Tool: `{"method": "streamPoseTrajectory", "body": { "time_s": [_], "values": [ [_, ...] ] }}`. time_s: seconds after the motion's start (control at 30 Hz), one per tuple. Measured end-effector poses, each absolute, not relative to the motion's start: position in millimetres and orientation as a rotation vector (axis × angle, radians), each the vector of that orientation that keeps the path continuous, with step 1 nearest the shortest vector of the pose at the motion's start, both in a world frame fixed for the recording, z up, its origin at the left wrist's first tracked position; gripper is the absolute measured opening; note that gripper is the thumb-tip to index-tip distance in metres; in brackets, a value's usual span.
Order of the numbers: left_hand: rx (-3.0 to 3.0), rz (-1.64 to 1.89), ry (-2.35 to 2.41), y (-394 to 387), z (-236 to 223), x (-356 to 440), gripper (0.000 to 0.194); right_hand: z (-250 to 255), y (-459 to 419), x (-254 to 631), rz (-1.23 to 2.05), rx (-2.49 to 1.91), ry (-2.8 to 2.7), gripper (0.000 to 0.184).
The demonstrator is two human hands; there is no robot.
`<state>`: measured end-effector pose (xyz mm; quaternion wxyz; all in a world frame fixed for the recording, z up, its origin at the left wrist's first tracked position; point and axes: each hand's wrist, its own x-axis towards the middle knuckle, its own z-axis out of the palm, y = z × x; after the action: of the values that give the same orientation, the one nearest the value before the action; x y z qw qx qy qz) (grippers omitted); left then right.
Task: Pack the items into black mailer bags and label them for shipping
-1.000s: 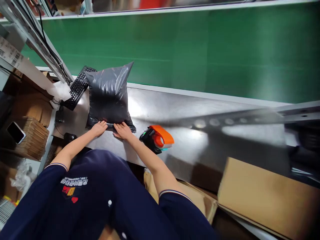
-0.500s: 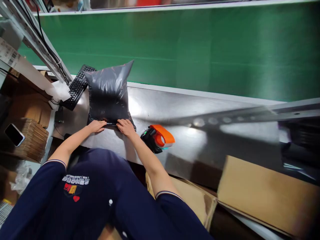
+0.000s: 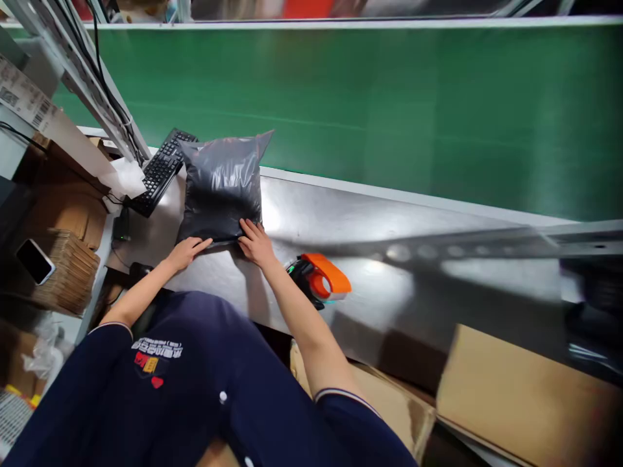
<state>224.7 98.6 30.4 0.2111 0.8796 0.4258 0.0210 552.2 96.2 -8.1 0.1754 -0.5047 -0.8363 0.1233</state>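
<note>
Bag (image 3: pixel 221 191), dark plastic and puffed, is lying flat on the steel table (image 3: pixel 389 220) at my 11 o'clock, its far corner nearing the green belt (image 3: pixel 389 110). I am pressing its near edge down: left hand (image 3: pixel 186 251) and right hand (image 3: pixel 257 243) are resting flat, fingers spread, pinching nothing. Keyboard (image 3: pixel 160 170) is crowding 10 o'clock; tape dispenser (image 3: pixel 318 279) is sitting at 2 o'clock; open steel is stretching beyond it.

Bag (image 3: pixel 221 188) betw. keyboard (image 3: pixel 160 170) & tape dispenser (image 3: pixel 318 280)
</note>
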Motion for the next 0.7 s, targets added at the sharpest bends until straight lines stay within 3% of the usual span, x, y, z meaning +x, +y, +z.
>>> {"method": "streamPoseTrajectory", "body": {
  "time_s": [0.13,0.3,0.7],
  "values": [
    [2.409,0.143,1.421,95,35,192,0.054,-12,98,554,0.362,-1.425,-2.374,0.022],
    [2.253,0.193,1.259,111,31,167,0.019,-14,99,554,0.380,-1.421,-2.365,0.021],
    [1.690,0.307,1.475,174,25,167,0.030,-1,104,545,0.391,-1.492,-2.340,0.027]
  ]
}}
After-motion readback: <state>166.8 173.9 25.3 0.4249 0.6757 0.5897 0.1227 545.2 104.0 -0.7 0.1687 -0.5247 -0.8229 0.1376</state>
